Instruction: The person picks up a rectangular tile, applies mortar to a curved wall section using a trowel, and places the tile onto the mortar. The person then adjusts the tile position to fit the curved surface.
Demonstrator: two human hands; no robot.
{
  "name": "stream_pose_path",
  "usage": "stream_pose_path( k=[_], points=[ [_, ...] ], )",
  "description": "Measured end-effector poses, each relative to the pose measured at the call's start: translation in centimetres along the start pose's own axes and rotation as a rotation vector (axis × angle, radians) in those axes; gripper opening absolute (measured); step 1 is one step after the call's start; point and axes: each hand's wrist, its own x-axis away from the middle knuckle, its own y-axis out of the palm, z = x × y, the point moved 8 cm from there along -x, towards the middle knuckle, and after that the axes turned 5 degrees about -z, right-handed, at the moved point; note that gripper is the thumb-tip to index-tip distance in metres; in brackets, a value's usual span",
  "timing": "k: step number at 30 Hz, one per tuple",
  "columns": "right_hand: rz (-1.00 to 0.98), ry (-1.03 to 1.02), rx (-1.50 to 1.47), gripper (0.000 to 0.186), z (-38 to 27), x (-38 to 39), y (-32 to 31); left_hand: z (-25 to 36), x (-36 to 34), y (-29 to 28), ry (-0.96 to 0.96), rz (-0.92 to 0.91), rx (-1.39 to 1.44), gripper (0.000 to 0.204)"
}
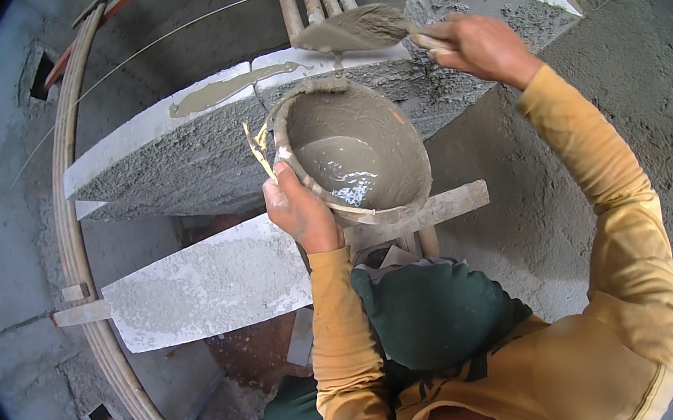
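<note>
Blockwork (168,160) crosses the view, with a pale slab (206,286) nearer the person. In front of the blocks, the left hand (303,214) grips the rim of a bucket (379,111) of wet mortar. The right hand (489,45) closes round the handle of a coated trowel (355,29) by the top edge; whether they touch is hard to tell. Spreading seems underway beside a grey smear (231,89); the next stroke calls for a steady blade.
</note>
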Motion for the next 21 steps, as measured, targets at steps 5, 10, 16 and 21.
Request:
stream_pose_path(
  k=[5, 10, 16, 21],
  points=[
    [0.033, 0.036, 0.325, 0.043, -1.0, 0.5, 1.2, -0.9, 0.3, -0.3, -0.01, 0.011, 0.054, 0.034],
    [0.02, 0.072, 0.215, 0.037, -0.7, 2.4, 0.9, -1.1, -0.1, -0.3, 0.008, -0.012, -0.08, 0.033],
    [-0.481, 0.117, -0.062, 0.035, -1.4, 6.9, 4.0, -0.6, 0.4, 0.4, 0.004, -0.031, -0.088, 0.034],
    [-0.759, 0.065, -0.008, 0.035, -3.3, 6.6, 15.3, -0.1, 2.2, 2.0, -0.011, -0.121, -0.119, 0.031]
  ],
)
